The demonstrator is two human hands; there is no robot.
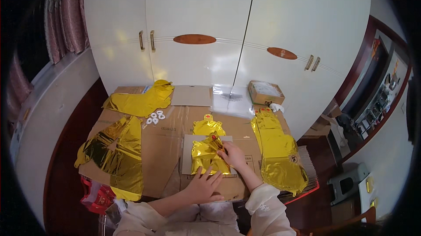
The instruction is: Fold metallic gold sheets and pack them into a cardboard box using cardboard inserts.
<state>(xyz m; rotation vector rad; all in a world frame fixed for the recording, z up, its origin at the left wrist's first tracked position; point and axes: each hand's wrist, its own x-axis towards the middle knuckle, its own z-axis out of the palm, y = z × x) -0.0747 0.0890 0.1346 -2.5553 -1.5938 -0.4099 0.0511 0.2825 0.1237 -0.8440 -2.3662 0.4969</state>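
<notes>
In the lower middle of the frame the person is folding a gold foil balloon (209, 155) that lies on a grey card sheet (187, 157), itself on the flattened brown cardboard (164, 144) covering the floor. The left hand (204, 186) rests flat on the balloon's lower edge, fingers spread, pinning it down. The right hand (231, 155) sits at the balloon's right side, fingertips pressed together on a small red piece (214, 138) near the top; whether it truly pinches this cannot be told.

The step looks like flattening or folding the foil onto the card. The next move seems to call for a steady hold from the left hand while the right works the foil, since the thin film creases and slides easily.

Counted: five gold foil pieces show, namely the one in hand, a second one (208, 126) just above it, a long one (278, 150) at right, and two at left (116, 152) (142, 100). One small open box (265, 92) stands at upper right, a cluster of small white rings (155, 117) lies left of centre, and a red packet (96, 195) sits at lower left.
</notes>
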